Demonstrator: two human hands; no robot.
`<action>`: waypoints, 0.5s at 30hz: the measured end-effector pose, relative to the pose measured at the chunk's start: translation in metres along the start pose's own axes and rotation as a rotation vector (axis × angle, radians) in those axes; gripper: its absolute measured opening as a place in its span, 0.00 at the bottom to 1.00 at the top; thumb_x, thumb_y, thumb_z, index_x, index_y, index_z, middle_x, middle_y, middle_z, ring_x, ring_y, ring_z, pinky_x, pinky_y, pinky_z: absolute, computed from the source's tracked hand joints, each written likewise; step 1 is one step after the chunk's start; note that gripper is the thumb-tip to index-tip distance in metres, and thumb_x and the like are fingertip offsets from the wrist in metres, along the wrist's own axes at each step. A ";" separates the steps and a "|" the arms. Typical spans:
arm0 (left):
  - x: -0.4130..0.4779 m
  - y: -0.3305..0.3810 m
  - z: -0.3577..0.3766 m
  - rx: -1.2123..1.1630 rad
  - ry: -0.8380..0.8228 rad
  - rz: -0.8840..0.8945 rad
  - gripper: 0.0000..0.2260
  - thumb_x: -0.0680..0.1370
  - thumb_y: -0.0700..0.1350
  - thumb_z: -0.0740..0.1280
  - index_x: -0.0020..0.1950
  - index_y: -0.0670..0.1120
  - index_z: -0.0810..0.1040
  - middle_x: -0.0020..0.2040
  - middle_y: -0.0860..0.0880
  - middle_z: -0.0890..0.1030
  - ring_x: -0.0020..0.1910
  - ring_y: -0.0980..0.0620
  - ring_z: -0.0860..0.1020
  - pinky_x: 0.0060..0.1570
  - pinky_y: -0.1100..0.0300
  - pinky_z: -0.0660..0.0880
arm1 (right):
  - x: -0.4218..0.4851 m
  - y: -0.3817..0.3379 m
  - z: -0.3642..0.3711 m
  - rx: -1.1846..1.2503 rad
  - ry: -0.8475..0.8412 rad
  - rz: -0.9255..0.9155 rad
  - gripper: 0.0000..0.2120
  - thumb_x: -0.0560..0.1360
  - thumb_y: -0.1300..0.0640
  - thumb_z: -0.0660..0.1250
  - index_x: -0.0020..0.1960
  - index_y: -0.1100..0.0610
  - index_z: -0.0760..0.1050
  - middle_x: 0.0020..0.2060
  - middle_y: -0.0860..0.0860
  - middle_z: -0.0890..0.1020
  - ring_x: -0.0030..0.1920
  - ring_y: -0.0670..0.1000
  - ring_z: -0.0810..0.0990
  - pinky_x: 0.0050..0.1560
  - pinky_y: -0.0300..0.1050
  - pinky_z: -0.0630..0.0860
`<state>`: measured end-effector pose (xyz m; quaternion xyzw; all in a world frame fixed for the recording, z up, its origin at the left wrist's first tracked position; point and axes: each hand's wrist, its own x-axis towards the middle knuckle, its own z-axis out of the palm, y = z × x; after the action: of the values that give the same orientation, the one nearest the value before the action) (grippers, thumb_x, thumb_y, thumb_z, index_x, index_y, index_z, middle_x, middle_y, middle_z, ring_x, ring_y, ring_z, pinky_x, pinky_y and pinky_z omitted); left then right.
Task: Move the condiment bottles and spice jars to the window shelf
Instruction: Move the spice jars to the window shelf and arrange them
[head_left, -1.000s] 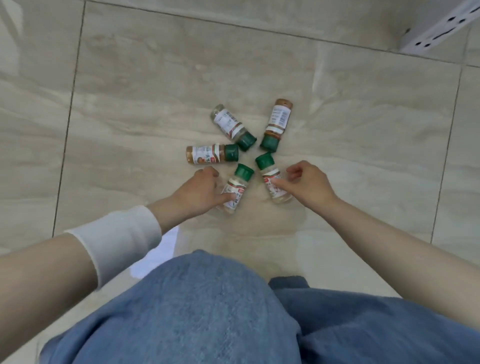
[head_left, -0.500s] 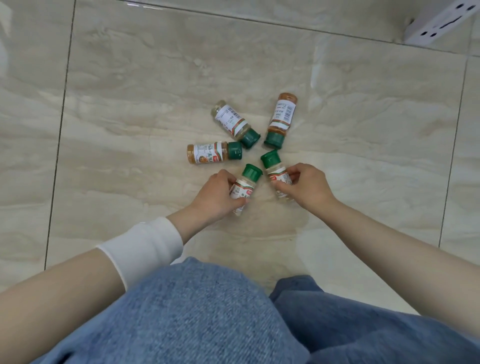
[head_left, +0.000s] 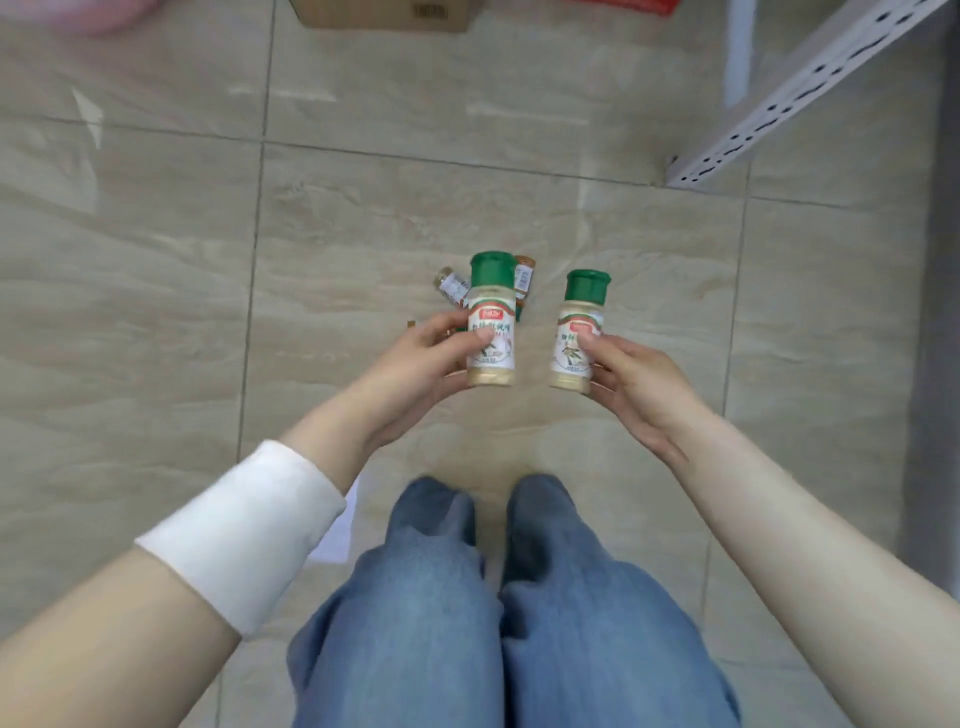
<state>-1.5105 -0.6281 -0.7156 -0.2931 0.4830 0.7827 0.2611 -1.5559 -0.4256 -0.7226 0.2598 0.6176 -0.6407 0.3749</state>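
My left hand grips a spice jar with a green cap and pale powder, held upright above the floor. My right hand grips a second green-capped jar of the same kind, slightly tilted. Three more jars lie on the tiled floor behind the held ones, mostly hidden: a clear one shows at the left, an orange-brown one peeks beside the left jar's cap, and only a sliver of the third shows by my left fingers.
A white perforated metal shelf post rises at the upper right. A cardboard box sits at the top edge, with something pink at the top left. My jeans-clad legs fill the bottom centre.
Both hands closed on the two nearest jars and lifted them off the floor. The view rose higher above the floor, as if I stood up.
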 end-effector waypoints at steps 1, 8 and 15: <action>-0.023 0.020 0.015 -0.031 -0.015 0.017 0.06 0.75 0.40 0.64 0.51 0.45 0.76 0.47 0.47 0.81 0.44 0.53 0.81 0.44 0.61 0.79 | -0.025 -0.019 0.004 0.020 -0.028 -0.010 0.04 0.76 0.60 0.64 0.45 0.58 0.78 0.33 0.48 0.85 0.34 0.44 0.82 0.39 0.35 0.79; -0.180 0.161 0.118 -0.125 0.018 0.241 0.15 0.70 0.44 0.67 0.56 0.44 0.73 0.51 0.43 0.80 0.48 0.48 0.80 0.50 0.58 0.78 | -0.210 -0.168 0.021 0.098 -0.157 -0.150 0.10 0.67 0.56 0.68 0.46 0.58 0.78 0.35 0.48 0.85 0.36 0.43 0.83 0.38 0.35 0.79; -0.302 0.278 0.217 -0.042 0.029 0.432 0.11 0.72 0.43 0.69 0.55 0.47 0.76 0.43 0.52 0.84 0.43 0.56 0.81 0.47 0.61 0.78 | -0.366 -0.291 0.007 0.115 -0.177 -0.301 0.12 0.65 0.55 0.67 0.47 0.59 0.78 0.37 0.49 0.85 0.38 0.45 0.83 0.40 0.39 0.80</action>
<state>-1.5392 -0.5788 -0.2547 -0.1992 0.5219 0.8261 0.0742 -1.5746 -0.3871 -0.2567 0.1284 0.5764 -0.7442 0.3122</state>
